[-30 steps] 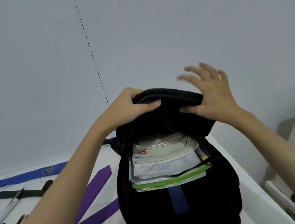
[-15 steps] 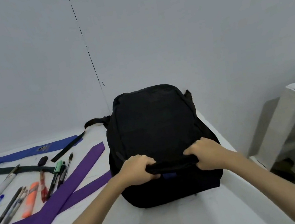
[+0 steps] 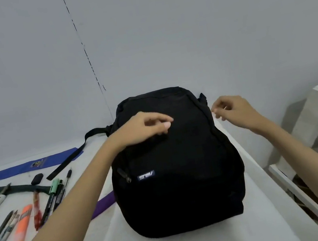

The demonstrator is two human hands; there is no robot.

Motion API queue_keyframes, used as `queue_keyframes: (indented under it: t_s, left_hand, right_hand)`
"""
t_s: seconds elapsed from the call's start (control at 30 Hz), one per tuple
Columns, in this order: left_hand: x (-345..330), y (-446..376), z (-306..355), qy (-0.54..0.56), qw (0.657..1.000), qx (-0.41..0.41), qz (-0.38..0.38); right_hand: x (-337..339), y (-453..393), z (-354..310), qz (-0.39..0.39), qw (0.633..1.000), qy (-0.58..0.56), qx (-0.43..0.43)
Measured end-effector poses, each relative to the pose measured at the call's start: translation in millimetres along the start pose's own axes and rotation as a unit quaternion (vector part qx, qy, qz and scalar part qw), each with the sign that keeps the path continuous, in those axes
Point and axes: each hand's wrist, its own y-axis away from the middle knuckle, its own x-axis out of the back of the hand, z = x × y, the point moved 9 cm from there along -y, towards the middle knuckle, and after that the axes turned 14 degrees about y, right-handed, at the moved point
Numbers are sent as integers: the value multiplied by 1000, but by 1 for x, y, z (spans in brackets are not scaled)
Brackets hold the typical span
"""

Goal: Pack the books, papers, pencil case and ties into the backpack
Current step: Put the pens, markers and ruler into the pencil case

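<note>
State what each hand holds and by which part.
Nothing: the left hand hovers over the black fabric backpack, and the right hand hangs beside it, both empty.

Both forearms reach forward, bare, a dark sleeve edge showing at the left elbow. The left hand (image 3: 144, 127) hovers palm down, fingers loosely curled, thumb tip near the forefinger, gripping nothing. The right hand (image 3: 234, 111) hangs level with it, well apart, fingers loosely bent toward the left hand, also holding nothing.
</note>
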Motion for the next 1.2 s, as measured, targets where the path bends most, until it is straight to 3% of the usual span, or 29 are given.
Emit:
queue_keyframes:
  t_s: [0.07, 0.2, 0.4, 0.53, 0.63, 0.73, 0.87, 0.97, 1.03, 1.2]
  left_hand:
    - [7, -28, 6, -25, 999, 1, 28]
    - [-7, -90, 9, -95, 995, -10, 30]
    - [-39, -183, -20, -194, 980, -31, 24]
    - [-45, -199, -53, -198, 978, -7, 68]
    - [-41, -203, -54, -185, 979, -24, 83]
    - [-44, -203, -52, -184, 980, -23, 68]
    - [-45, -202, -55, -192, 979, -12, 60]
    - [-46, -204, -57, -208, 977, -1, 46]
    - [-46, -205, -58, -216, 976, 2, 42]
    - [-48, -205, -59, -248, 969, 11, 21]
  right_hand:
    - [-4, -22, 30, 19, 998, 14, -64]
    - [-45, -55, 65, -53, 991, -6, -120]
    - [-89, -94, 63, -130, 982, -110, -85]
    - [-89, -112, 63, -88, 993, -72, -34]
    - [-90, -120, 71, -79, 995, -40, -55]
    - [-100, -122, 91, -101, 989, -3, -104]
    - [-101, -115, 89, -134, 986, -20, -92]
    - [-72, -113, 65, -54, 993, 106, -15]
    - [-55, -105, 42, -7, 966, 254, 45]
    - [-39, -68, 22, -49, 932, 343, 104]
